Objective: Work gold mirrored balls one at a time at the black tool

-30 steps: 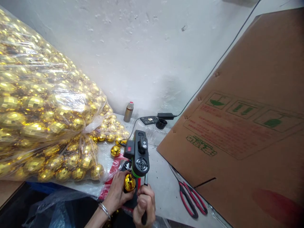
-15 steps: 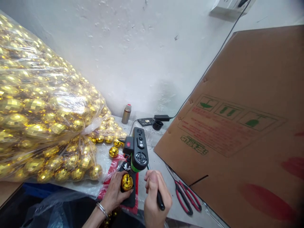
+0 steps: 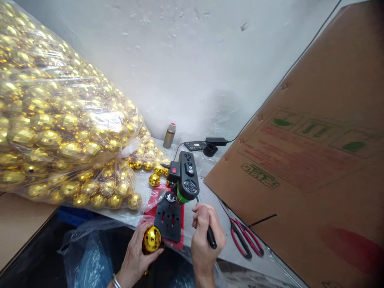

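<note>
Between the thumb and fingers of my left hand is a shiny gold faceted ball, held in front of the machine's base at the table's near edge. My right hand is wrapped round a black-handled lever on the right side of a small bench drill press. Its head is black with a green band. Under the head the slotted black base plate is bare and rests on a red sheet.
A big clear bag of gold balls fills the left, with loose gold balls beside it. A large cardboard box leans at right, near red-and-black scissors. Behind stand a small bottle and a black cap.
My left hand has drawn the gold ball off the base plate, towards me and the table's edge. My right hand keeps its grip on the lever. The whole view has shifted slightly.
</note>
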Available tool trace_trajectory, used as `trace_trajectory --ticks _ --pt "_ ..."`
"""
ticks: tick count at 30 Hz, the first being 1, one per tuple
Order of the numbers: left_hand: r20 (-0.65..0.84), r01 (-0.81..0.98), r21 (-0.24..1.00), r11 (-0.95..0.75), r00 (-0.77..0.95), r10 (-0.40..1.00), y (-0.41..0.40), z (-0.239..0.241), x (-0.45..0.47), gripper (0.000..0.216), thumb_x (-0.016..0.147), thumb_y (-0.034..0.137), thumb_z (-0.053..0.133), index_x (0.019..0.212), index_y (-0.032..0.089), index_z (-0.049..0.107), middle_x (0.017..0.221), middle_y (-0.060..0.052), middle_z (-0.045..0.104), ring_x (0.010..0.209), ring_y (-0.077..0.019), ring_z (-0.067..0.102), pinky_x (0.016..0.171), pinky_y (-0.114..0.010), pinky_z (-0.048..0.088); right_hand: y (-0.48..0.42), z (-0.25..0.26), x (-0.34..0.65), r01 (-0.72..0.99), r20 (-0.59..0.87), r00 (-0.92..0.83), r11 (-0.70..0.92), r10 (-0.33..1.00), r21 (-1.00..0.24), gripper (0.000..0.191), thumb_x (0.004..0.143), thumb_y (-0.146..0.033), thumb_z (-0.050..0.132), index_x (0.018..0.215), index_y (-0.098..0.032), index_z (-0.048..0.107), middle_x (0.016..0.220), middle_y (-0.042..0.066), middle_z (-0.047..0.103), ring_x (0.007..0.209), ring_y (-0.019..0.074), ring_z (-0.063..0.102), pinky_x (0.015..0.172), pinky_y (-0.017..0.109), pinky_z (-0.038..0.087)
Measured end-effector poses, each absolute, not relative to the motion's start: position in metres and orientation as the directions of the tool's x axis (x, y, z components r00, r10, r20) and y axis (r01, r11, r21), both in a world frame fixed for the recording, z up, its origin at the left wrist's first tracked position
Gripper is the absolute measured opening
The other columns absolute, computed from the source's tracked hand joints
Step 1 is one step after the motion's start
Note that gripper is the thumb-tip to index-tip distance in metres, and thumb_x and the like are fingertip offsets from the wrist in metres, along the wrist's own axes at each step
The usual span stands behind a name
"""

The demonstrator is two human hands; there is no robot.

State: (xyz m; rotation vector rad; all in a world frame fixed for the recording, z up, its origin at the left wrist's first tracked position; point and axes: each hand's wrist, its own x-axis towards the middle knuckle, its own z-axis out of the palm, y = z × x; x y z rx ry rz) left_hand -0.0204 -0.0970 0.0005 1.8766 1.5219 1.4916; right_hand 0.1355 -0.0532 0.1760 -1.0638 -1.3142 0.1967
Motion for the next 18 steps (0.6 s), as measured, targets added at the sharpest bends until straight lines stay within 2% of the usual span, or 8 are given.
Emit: trace_trajectory --ticks 2,4,6,7,11,14,16,18 --pt "0.517 0.540 0.748 -0.386 -0.110 0.849 -0.104 -0.002 -0.024 0.053 0.083 0.047 0.080 0.126 0.025 0.061 0.114 -0.009 0.077 0.102 -0.0292 0.077 0.090 -0.045 0.066 -0.053 0.170 0.136 0.403 0.677 0.386 0.546 0.626 -0.735 0.016 0.097 -0.032 0.062 0.086 -0.020 0.062 0.088 0.002 0.064 0.070 0.0111 0.061 0.058 0.021 0.047" --pt "0.495 0.530 0.766 -0.364 -0.125 0.860 -0.111 -0.004 -0.027 0.053 0.082 0.045 0.081 0.127 0.025 0.061 0.115 -0.008 0.077 0.103 -0.0289 0.077 0.090 -0.044 0.067 -0.058 0.155 0.135 0.343 0.620 0.493 0.519 0.610 -0.783 0.026 0.088 -0.037 0.074 0.105 -0.021 0.064 0.097 0.004 0.067 0.071 0.0121 0.063 0.062 0.023 0.051" --pt "0.455 0.513 0.792 -0.331 -0.134 0.880 -0.118 -0.003 -0.030 0.054 0.080 0.043 0.082 0.127 0.025 0.062 0.115 -0.008 0.077 0.103 -0.0281 0.077 0.090 -0.042 0.066 -0.071 0.131 0.130 0.272 0.520 0.552 0.449 0.652 -0.851 0.040 0.087 -0.041 0.076 0.119 -0.021 0.060 0.087 0.000 0.066 0.064 0.0111 0.062 0.061 0.024 0.053" --pt "0.430 0.501 0.807 -0.312 -0.138 0.892 -0.121 -0.002 -0.031 0.054 0.079 0.042 0.083 0.126 0.025 0.062 0.115 -0.008 0.077 0.102 -0.0277 0.078 0.090 -0.041 0.066 -0.080 0.116 0.127 0.255 0.480 0.545 0.410 0.687 -0.876 0.037 0.090 -0.043 0.072 0.117 -0.021 0.061 0.079 -0.001 0.066 0.062 0.0118 0.062 0.059 0.023 0.053" --pt "0.324 0.447 0.865 -0.230 -0.147 0.934 -0.131 0.003 -0.032 0.051 0.077 0.038 0.082 0.123 0.023 0.064 0.111 -0.008 0.078 0.097 -0.0268 0.079 0.087 -0.037 0.067 -0.124 0.056 0.102 0.328 0.376 0.369 0.260 0.850 -0.908 0.028 0.092 -0.047 0.067 0.103 -0.021 0.070 0.097 0.007 0.073 0.073 0.0146 0.069 0.060 0.022 0.056" --pt "0.270 0.410 0.890 -0.200 -0.118 0.956 -0.139 0.001 -0.029 0.048 0.075 0.032 0.081 0.119 0.024 0.065 0.114 -0.009 0.079 0.099 -0.0274 0.079 0.089 -0.037 0.067 -0.140 0.031 0.092 0.421 0.402 0.232 0.281 0.886 -0.862 0.036 0.094 -0.052 0.063 0.113 -0.024 0.074 0.115 0.011 0.075 0.105 0.0231 0.073 0.085 0.031 0.061" --pt "0.233 0.386 0.905 -0.178 -0.100 0.967 -0.145 -0.002 -0.027 0.050 0.072 0.027 0.080 0.119 0.024 0.065 0.116 -0.009 0.079 0.101 -0.0276 0.079 0.090 -0.036 0.066 -0.139 0.027 0.096 0.407 0.378 0.135 0.297 0.916 -0.864 0.027 0.097 -0.044 0.060 0.107 -0.026 0.077 0.109 0.009 0.078 0.102 0.0214 0.075 0.090 0.030 0.061" --pt "0.190 0.364 0.920 -0.147 -0.084 0.978 -0.150 -0.004 -0.026 0.053 0.070 0.024 0.079 0.121 0.024 0.063 0.117 -0.008 0.079 0.103 -0.0272 0.078 0.091 -0.035 0.066 -0.134 0.028 0.105 0.341 0.280 0.054 0.246 0.958 -0.907 0.026 0.099 -0.037 0.057 0.095 -0.025 0.079 0.096 0.006 0.080 0.090 0.0181 0.077 0.082 0.024 0.062"
